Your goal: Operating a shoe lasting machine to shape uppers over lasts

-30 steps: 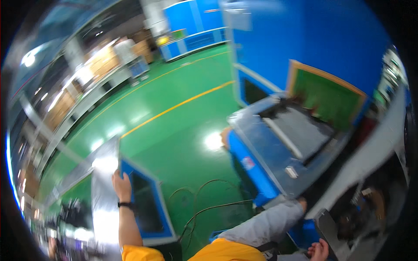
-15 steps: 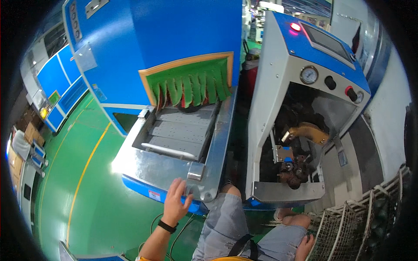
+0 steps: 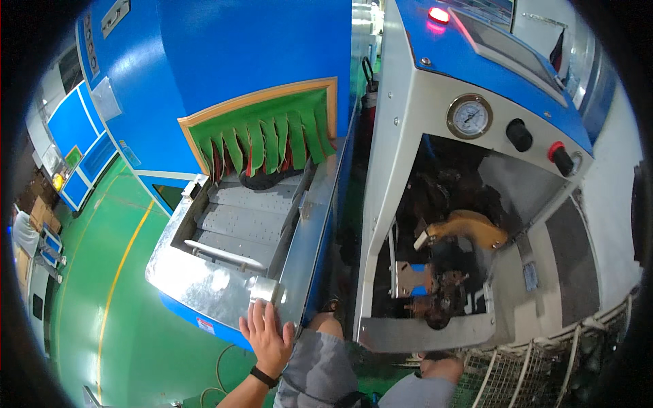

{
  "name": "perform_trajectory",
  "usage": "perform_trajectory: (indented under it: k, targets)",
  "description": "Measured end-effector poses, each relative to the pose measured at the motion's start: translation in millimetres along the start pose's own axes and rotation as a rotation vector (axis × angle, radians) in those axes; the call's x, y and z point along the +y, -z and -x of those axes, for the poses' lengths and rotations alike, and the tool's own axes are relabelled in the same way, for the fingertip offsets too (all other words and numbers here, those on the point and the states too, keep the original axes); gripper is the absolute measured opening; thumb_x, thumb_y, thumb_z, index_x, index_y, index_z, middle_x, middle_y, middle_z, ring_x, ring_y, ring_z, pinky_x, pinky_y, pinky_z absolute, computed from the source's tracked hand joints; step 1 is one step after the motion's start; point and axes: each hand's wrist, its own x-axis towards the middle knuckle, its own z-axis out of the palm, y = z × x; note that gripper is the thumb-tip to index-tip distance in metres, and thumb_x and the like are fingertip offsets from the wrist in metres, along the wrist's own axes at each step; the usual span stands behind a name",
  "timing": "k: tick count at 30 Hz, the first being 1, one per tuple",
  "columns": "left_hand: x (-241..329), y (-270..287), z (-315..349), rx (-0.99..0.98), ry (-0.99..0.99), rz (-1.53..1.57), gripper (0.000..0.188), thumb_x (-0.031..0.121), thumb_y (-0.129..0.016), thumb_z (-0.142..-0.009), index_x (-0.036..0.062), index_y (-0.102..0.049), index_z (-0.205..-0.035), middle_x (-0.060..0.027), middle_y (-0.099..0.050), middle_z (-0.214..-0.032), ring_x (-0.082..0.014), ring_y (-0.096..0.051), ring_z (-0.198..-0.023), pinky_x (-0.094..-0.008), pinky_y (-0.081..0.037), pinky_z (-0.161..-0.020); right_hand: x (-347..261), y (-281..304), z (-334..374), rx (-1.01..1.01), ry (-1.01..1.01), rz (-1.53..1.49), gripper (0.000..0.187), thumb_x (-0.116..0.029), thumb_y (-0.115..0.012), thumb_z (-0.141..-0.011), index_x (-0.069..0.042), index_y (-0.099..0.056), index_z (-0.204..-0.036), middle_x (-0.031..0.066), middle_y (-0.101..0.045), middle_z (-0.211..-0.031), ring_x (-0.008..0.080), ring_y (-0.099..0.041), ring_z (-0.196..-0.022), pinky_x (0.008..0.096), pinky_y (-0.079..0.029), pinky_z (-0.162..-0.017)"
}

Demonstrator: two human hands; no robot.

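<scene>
My left hand, with a dark band on its wrist, lies at the front edge of the metal conveyor frame. Its fingers are stretched out and somewhat spread, the tips at a small metal block; I cannot tell whether they press on it. A white bar handle runs just beyond. Partly under the green strip curtain, a dark object sits on the grey slatted conveyor. My right hand is out of view.
To the right stands a blue and white machine with a pressure gauge, a lit red lamp and a brass-coloured curved arm over a metal fixture. A wire basket is at the lower right. My knees are between.
The view has come closer to the machines. My left hand has moved onto the frame's edge by the metal block. My right hand, earlier beside my right knee, has left the view.
</scene>
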Motion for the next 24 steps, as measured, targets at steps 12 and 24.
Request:
perform_trajectory:
  k: [12, 24]
  targets:
    - [0.7, -1.0, 7.0, -0.046, -0.023, -0.097, 0.048, 0.031, -0.06, -0.088, 0.0118, -0.059, -0.132, -0.0234, -0.041, -0.15, -0.0439, -0.033, -0.143, -0.0656, -0.016, -0.115, 19.4, -39.1, -0.6, -0.224, -0.201, -0.265, 0.048, -0.036, -0.048, -0.108, 0.0, -0.058, -0.137, 0.0167, -0.058, -0.138, 0.0355, -0.055, -0.123, 0.0449, -0.044, -0.105]
    - [-64.1, 69.3, -93.6, -0.39, 0.168, 0.322, 0.035, 0.035, -0.056, -0.093, 0.0044, -0.071, -0.104, -0.0248, -0.07, -0.105, -0.0416, -0.067, -0.097, -0.0479, -0.054, -0.085, 73.2, -1.3, 59.9, -0.365, -0.271, -0.532, 0.049, -0.038, -0.046, -0.108, 0.0, -0.058, -0.137, 0.0172, -0.056, -0.141, 0.0361, -0.052, -0.125, 0.0461, -0.043, -0.107]
